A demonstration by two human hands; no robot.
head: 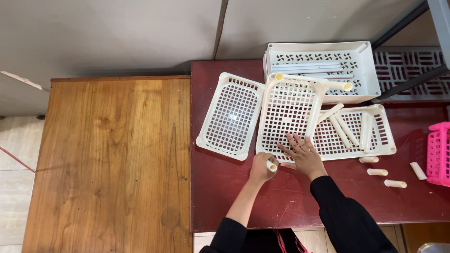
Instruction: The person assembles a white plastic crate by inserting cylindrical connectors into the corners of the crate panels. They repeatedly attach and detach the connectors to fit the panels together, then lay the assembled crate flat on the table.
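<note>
Black sleeves enter from bottom edge, both forearms angled up and inward over the dark red table [234,197].

Left hand [261,167]: fingers curled shut around a short cream tube [271,165], held at the near left corner of the middle tray [288,117]. Tube end pokes out toward the right hand.

Right hand [303,152]: palm down, fingers spread flat on the tray's near edge, gripping nothing, just pressing on the mesh.

Middle tray is cream plastic mesh, tilted, overlapping the trays on either side. Cream tubes already stand in its two far corners.

Left of it: matching cream tray [230,115], lying skewed. Right: another cream tray [375,136] holding several loose long tubes. Four short loose tubes [377,172] lie on the table right of the right hand.

Far side: deeper cream tray [323,65] with pinwheel-pattern cutouts, long tubes inside. Behind that, a white slotted shelf [408,65] crossed by dark metal bars, partly hidden.

Pink basket [439,152] cut off at right edge. Lighter wooden table [108,159] to the left. No labels readable on anything.
</note>
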